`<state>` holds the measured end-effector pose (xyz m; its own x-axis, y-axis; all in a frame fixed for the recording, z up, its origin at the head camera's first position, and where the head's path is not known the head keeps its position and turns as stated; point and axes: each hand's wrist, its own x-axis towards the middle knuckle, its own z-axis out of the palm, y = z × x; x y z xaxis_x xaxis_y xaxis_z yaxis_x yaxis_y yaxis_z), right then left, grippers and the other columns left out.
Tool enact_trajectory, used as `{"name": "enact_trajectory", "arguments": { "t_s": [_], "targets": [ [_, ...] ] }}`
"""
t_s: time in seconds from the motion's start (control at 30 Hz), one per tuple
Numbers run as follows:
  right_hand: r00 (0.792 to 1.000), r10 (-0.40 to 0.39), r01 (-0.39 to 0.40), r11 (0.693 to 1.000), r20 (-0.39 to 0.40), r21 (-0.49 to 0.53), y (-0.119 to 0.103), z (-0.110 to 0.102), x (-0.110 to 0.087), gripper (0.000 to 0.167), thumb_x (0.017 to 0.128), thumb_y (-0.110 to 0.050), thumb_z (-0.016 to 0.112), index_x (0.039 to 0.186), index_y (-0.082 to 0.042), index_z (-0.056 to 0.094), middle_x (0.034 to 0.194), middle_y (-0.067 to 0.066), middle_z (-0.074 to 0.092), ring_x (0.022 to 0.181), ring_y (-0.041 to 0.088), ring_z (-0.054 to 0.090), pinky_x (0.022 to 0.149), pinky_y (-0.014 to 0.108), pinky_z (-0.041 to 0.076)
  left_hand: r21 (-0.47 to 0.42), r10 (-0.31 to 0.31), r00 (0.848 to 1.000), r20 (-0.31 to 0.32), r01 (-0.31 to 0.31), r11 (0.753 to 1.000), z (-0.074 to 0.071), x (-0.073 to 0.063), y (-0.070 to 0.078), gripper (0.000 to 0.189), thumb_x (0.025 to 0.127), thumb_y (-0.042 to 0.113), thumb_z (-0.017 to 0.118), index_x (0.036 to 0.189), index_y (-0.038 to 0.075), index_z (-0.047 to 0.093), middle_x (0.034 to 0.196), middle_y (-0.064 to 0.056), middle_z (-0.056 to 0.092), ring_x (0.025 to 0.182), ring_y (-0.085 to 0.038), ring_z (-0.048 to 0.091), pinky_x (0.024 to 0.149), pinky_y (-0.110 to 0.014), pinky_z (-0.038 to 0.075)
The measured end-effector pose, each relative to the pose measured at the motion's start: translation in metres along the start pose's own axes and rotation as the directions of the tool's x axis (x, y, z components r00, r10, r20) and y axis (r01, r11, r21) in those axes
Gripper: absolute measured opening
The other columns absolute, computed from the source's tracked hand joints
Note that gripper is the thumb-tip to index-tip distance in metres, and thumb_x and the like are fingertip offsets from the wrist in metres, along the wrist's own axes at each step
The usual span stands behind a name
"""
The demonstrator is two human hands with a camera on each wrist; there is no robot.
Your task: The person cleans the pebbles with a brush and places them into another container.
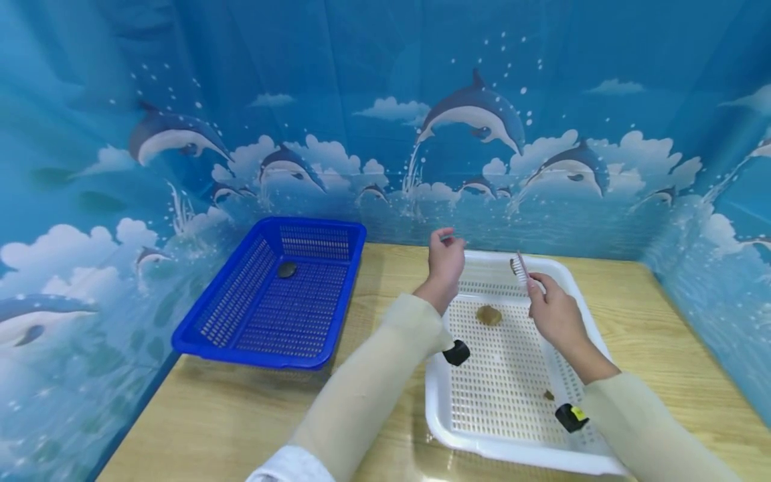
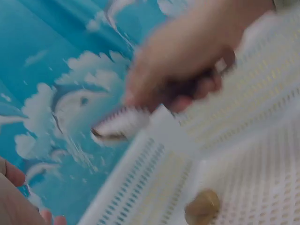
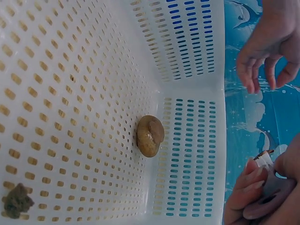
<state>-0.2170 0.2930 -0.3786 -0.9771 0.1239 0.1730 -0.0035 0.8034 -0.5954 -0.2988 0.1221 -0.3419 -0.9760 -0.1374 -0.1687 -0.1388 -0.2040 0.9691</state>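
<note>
My right hand point(image 1: 557, 314) grips a small brush point(image 1: 521, 269) with a pinkish handle and white bristles, above the right side of a white plastic basket point(image 1: 435, 402). Brown matter clings to the bristle ends, seen in the left wrist view. Over the basket's far left corner, my left hand point(image 1: 444, 266) is raised with loosely bent fingers and holds nothing. Below and between the hands, a rounded tan stone point(image 3: 149, 137) lies in the basket. A darker brown patch covers part of its surface in the right wrist view.
A small crumbly brown clump point(image 1: 549, 395) lies on the white basket's floor, nearer the front. To the left, a blue plastic basket point(image 1: 181, 340) contains one dark stone point(image 1: 286, 270). Both baskets stand on a wooden table point(image 1: 229, 415). Dolphin-printed sheeting point(image 1: 373, 67) surrounds the table's back and sides.
</note>
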Motion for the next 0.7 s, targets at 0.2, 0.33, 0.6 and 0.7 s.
{"name": "enact_trajectory", "arguments": {
  "t_s": [0.2, 0.33, 0.6, 0.7],
  "targets": [
    [1.000, 0.009, -0.009, 1.000, -0.006, 0.005, 0.001, 0.000, 0.001, 0.053, 0.108, -0.036, 0.026, 0.141, 0.002, 0.042, 0.067, 0.007, 0.062, 0.056, 0.018, 0.053, 0.052, 0.033, 0.040, 0.040, -0.031, 1.000, -0.002, 0.031, 0.999, 0.012, 0.005, -0.026, 0.033, 0.086, 0.003, 0.061, 0.118, 0.013, 0.057, 0.121, -0.008, 0.052, 0.107, -0.026, 0.054, 0.089, -0.038, 0.050],
    [1.000, 0.001, -0.001, 1.000, -0.003, 0.017, 0.002, 0.001, 0.002, 0.052, 0.107, -0.036, 0.028, 0.140, 0.002, 0.043, 0.065, 0.006, 0.061, 0.054, 0.018, 0.052, 0.051, 0.032, 0.039, 0.132, -0.086, 0.995, 0.054, 0.079, 0.988, 0.016, 0.005, -0.041, 0.034, 0.086, 0.005, 0.064, 0.119, 0.011, 0.059, 0.129, -0.014, 0.051, 0.113, -0.029, 0.054, 0.093, -0.040, 0.049],
    [1.000, -0.003, 0.003, 1.000, 0.006, 0.022, 0.002, 0.003, 0.002, 0.052, 0.107, -0.037, 0.029, 0.138, 0.002, 0.044, 0.062, 0.004, 0.059, 0.053, 0.018, 0.051, 0.049, 0.032, 0.038, 0.589, -0.127, 0.955, 0.266, -0.057, 0.806, 0.017, 0.003, -0.058, 0.045, 0.093, 0.019, 0.067, 0.136, 0.015, 0.055, 0.132, -0.006, 0.058, 0.116, -0.023, 0.058, 0.097, -0.036, 0.049],
    [1.000, -0.002, 0.002, 1.000, 0.012, 0.024, 0.003, 0.002, 0.002, 0.052, 0.107, -0.038, 0.029, 0.138, 0.002, 0.044, 0.062, 0.005, 0.059, 0.053, 0.018, 0.051, 0.049, 0.033, 0.037, 0.763, -0.114, 0.932, 0.343, -0.206, 0.613, 0.017, 0.001, -0.062, 0.047, 0.092, 0.025, 0.068, 0.137, 0.017, 0.055, 0.134, -0.001, 0.058, 0.120, -0.018, 0.055, 0.101, -0.031, 0.045]
  ]
}}
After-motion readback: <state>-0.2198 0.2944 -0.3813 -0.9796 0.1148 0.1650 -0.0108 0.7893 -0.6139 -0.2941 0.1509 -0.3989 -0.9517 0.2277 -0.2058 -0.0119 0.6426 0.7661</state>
